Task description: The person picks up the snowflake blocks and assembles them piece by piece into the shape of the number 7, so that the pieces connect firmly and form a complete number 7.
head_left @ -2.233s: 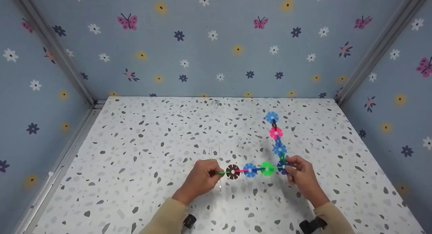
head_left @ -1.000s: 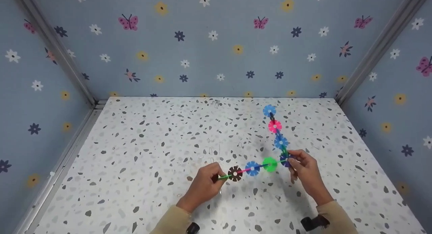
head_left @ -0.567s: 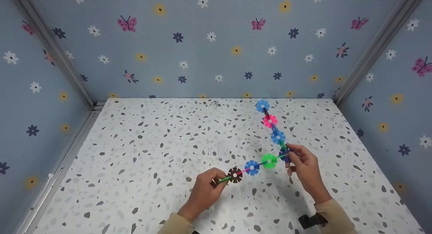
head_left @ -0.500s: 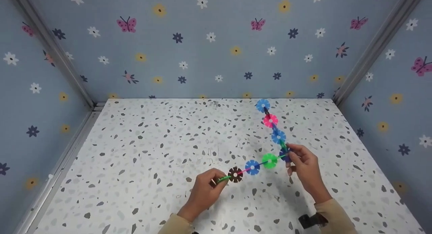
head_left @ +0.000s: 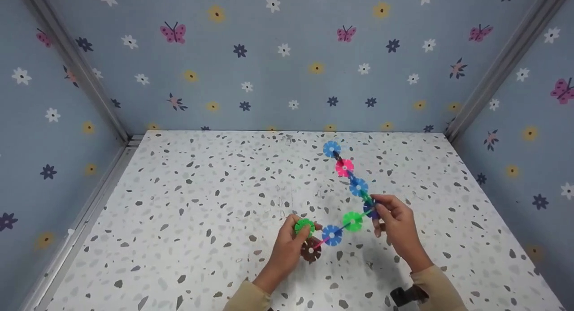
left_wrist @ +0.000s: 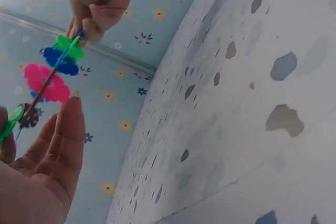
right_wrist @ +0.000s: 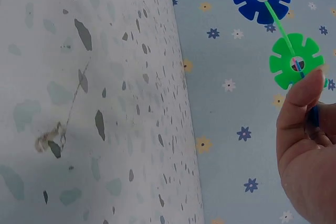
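Observation:
A bent chain of slotted snowflake-shaped plastic discs is held up between both hands. My left hand (head_left: 287, 244) grips the green end disc (head_left: 304, 227) between thumb and fingers. Beside it hangs a brown disc (head_left: 311, 256), followed by a blue disc (head_left: 332, 236) and another green disc (head_left: 348, 222). At the corner of the chain, my right hand (head_left: 399, 223) pinches a dark blue disc (head_left: 368, 208), partly covered by the fingers. Beyond that corner the chain runs away to a light blue disc (head_left: 358, 187), a pink disc (head_left: 345, 168) and a second light blue disc (head_left: 332, 149).
A white speckled tabletop (head_left: 188, 212) lies beneath the hands. Blue panels (head_left: 287, 42) printed with flowers and butterflies stand at the back and both sides. Metal posts (head_left: 83, 71) mark the rear corners.
The left hand has turned, so the green end disc now shows its flat face instead of its edge. The far arm of the chain has swung left, and the right hand has shifted slightly.

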The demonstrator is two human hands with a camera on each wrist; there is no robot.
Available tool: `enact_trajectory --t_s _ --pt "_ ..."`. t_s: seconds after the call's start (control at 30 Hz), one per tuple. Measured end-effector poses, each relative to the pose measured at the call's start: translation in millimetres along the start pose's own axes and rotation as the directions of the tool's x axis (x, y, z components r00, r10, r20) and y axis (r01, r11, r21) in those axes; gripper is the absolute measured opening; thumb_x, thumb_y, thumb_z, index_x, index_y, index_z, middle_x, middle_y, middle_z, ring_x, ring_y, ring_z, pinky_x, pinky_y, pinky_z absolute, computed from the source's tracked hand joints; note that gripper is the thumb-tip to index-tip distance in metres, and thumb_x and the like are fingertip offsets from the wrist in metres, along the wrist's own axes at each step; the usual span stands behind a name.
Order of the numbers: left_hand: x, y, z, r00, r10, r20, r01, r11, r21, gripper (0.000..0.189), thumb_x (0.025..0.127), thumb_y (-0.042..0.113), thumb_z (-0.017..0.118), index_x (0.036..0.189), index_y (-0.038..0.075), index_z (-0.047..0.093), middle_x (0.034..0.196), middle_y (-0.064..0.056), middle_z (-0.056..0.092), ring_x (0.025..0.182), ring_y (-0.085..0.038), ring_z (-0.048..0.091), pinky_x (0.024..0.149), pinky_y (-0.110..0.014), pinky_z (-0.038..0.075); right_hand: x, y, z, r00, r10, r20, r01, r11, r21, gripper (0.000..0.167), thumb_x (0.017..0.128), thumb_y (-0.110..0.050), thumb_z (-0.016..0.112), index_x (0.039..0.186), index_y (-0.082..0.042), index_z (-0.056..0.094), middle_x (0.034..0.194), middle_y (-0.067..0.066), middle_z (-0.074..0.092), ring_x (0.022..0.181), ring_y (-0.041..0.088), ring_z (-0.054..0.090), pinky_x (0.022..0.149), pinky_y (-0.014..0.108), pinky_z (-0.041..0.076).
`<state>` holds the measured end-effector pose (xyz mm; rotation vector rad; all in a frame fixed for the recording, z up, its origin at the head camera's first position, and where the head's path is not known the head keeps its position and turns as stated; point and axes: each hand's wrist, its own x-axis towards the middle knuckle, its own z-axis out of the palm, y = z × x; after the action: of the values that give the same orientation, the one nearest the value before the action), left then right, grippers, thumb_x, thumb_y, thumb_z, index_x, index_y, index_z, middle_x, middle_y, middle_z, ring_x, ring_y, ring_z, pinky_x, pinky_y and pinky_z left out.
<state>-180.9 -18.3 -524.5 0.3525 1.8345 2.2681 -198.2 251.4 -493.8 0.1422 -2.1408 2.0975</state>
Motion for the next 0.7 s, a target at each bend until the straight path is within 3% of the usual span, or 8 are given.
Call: enact_trajectory --t_s 0.2,0.43,0.6,0.7 --pt "0.6 -7.0 19.4 0.994 0.06 -0.093 -0.056 0.997 0.046 0.018 0.105 0.02 0.049 0.102 0.003 0.042 0.079 -0.012 0.063 0.059 -0.023 0.058 0.041 -0.025 0.047 -2.4 -2 7 1.0 -0.011 0.021 0.011 1.0 -0.02 0.026 0.101 0.001 0.051 0.125 0.009 0.058 0.089 0.022 0.061 0.061 0.018 0.06 0.049 0.029 0.054" --pt "2.3 -8.6 25.8 0.986 0.124 -0.109 -0.114 0.99 0.087 0.021 0.102 0.019 0.057 0.096 0.002 0.048 0.071 -0.013 0.062 0.049 -0.012 0.049 0.037 -0.019 0.038 -2.0 -8 7 1.0 0.024 0.01 -0.024 0.999 -0.037 0.026 0.099 0.007 0.052 0.123 0.01 0.06 0.088 0.02 0.064 0.06 0.018 0.061 0.052 0.029 0.055" --pt "2.1 -6.0 28.6 0.976 0.178 -0.124 -0.172 0.983 0.059 0.02 0.102 0.018 0.056 0.097 0.001 0.048 0.072 -0.016 0.062 0.044 -0.01 0.043 0.037 -0.02 0.038 -2.0 -11 9 0.999 0.051 -0.012 -0.049 0.991 0.126 0.034 0.101 -0.004 0.055 0.134 0.005 0.052 0.091 0.014 0.062 0.066 0.017 0.06 0.053 0.026 0.054" --pt "2.2 -4.6 29.5 0.967 0.211 -0.145 -0.208 0.978 0.031 0.019 0.103 0.018 0.056 0.099 0.0 0.048 0.074 -0.016 0.063 0.047 -0.013 0.048 0.037 -0.021 0.039 -4.8 -12 15 0.999 0.039 0.027 -0.045 0.955 0.292 0.034 0.104 -0.012 0.053 0.135 -0.002 0.046 0.093 0.009 0.064 0.072 0.017 0.06 0.054 0.025 0.053"
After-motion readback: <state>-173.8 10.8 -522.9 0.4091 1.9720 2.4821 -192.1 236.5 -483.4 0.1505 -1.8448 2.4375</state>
